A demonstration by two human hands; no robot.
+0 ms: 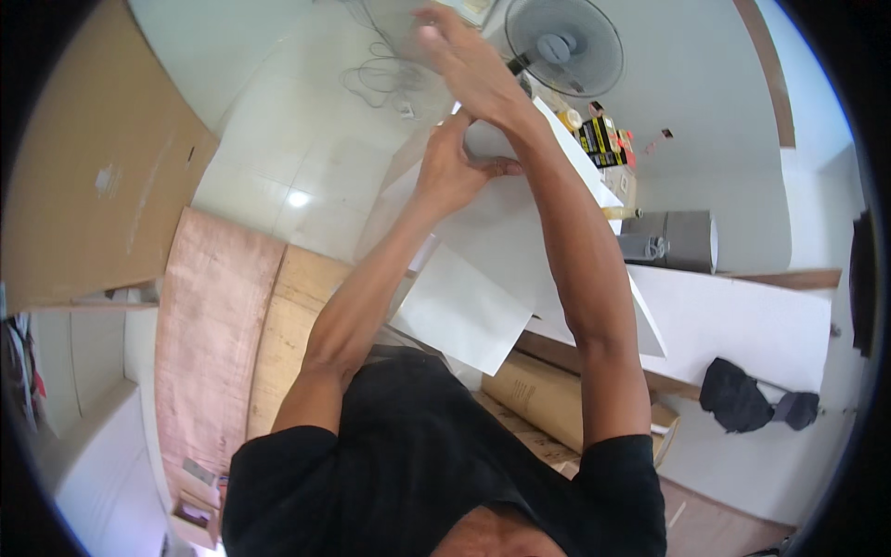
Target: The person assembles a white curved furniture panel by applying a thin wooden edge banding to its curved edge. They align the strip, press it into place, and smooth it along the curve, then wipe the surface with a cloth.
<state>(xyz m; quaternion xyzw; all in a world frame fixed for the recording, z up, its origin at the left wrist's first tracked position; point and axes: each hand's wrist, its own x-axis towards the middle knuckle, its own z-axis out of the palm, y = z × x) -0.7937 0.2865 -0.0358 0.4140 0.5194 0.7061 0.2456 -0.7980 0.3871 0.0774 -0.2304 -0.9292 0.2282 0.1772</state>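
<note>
A pale tiled floor and a long white surface frame the scene, seen from above the person's own black shirt. Held up in front of the person is a large white sheet, a stiff paper or thin board with a folded flap hanging toward the chest. The left hand grips it near its upper edge, the fingers curled and pinched on the sheet. The right hand is just above and beyond those fingers, blurred; its fingers look partly spread against the sheet's top, though I cannot tell whether they truly clamp it. Beyond the fingertips stands a grey fan, with loose cables on the floor to their left. To the right of the fingers lie small yellow and black boxes and a grey roll; below them rests a brown cardboard tube. Judging from this, the sheet could crease or slip, since it is held only near one edge and hangs unsupported, and the fan's draught may catch it.
</note>
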